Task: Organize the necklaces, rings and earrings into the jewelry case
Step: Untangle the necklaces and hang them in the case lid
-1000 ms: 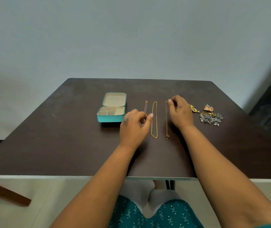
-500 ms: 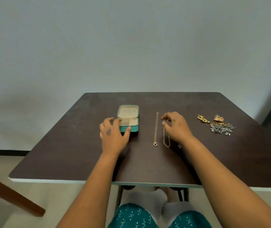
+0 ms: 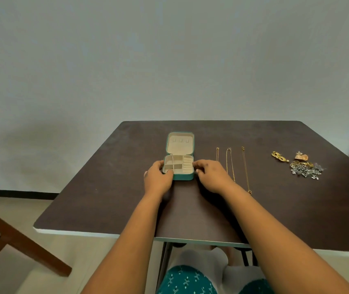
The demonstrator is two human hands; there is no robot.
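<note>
A small teal jewelry case [image 3: 182,177] lies open on the dark table [image 3: 105,198], its cream lid flat behind and its divided tray bare. My left hand [image 3: 157,178] grips the case's left side, with the thumb on the front rim. My right hand [image 3: 211,175] holds its right side with curled fingers. Three thin gold necklaces lie stretched out in a row just right of the case: one [image 3: 217,153] partly hidden by my right hand, a beaded one [image 3: 229,161], and a long one [image 3: 245,168]. Further right sit gold earrings [image 3: 279,157] and a heap of rings and silver pieces [image 3: 306,168].
A brown wooden chair frame [image 3: 16,238] stands at the lower left, off the table. The table's white front edge [image 3: 97,233] runs near my lap. A plain grey wall lies behind.
My right hand left the necklaces and came over to the case's right side. My left hand closed on its left side. The view has swung so the table appears further right.
</note>
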